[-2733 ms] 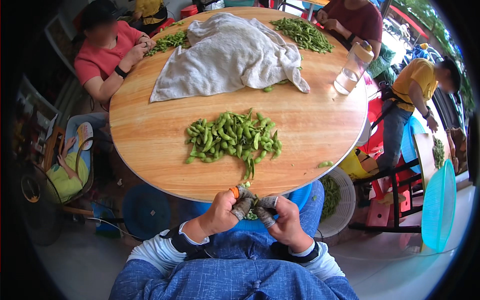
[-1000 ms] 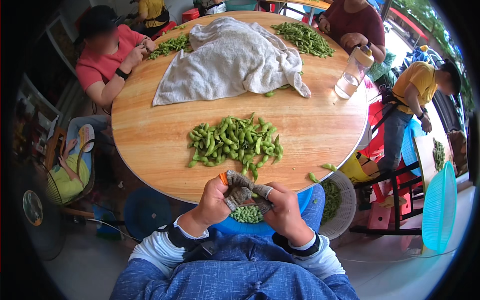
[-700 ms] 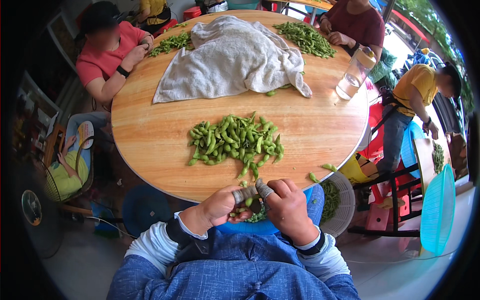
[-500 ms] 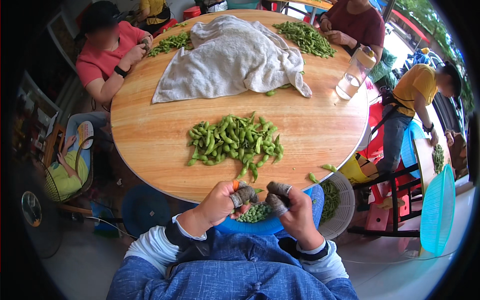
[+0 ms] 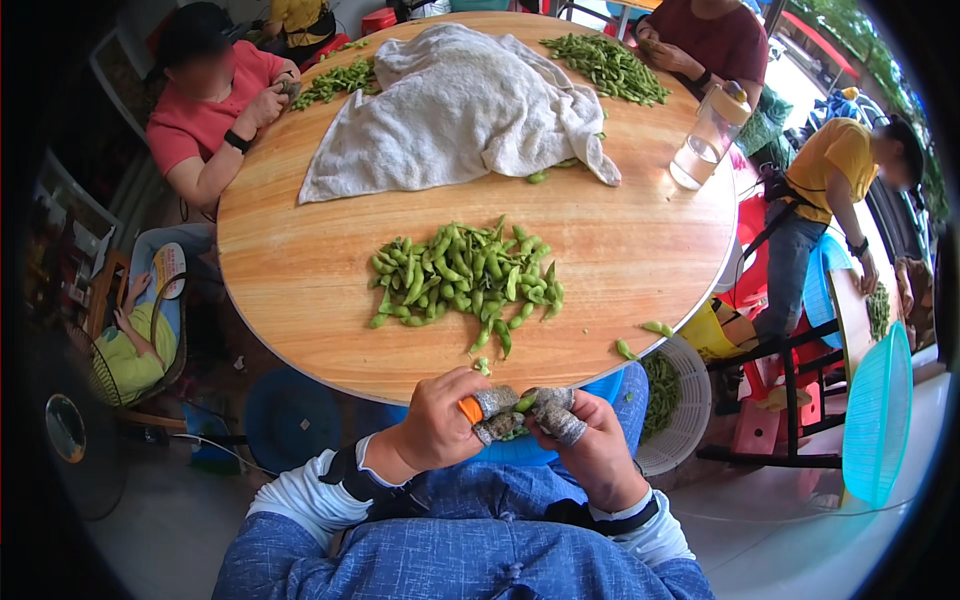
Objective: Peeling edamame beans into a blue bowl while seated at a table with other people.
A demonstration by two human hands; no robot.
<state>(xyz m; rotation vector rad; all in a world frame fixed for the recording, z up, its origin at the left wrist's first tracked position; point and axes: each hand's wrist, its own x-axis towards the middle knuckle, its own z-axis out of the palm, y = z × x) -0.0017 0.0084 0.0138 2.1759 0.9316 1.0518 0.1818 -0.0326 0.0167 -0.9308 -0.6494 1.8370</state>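
Observation:
Finger covers of grey cloth wrap the thumbs and forefingers of both my hands; an orange band shows on the left. My left hand [image 5: 442,422] pinches one end of a green soybean pod [image 5: 525,403]. Against the pod's other end press the closed fingers of my right hand [image 5: 597,452]. Below them, over my lap, a blue basin [image 5: 512,453] is mostly covered by my hands, and little of its contents shows. Ahead on the round wooden table [image 5: 300,280] lies a heap of green pods [image 5: 465,275]. A small pale green bit [image 5: 483,366] rests near the table's front edge.
A white towel [image 5: 460,110] drapes over a mound, with a water bottle [image 5: 708,140] to its right. Two loose pods [image 5: 627,349] lie near the right edge. A white basket [image 5: 690,400] of pods stands below. Other people work around the table and at right.
My hands have come together from slightly apart and now meet at the pod. They cover more of the basin. A pale green bit now shows at the table's front edge.

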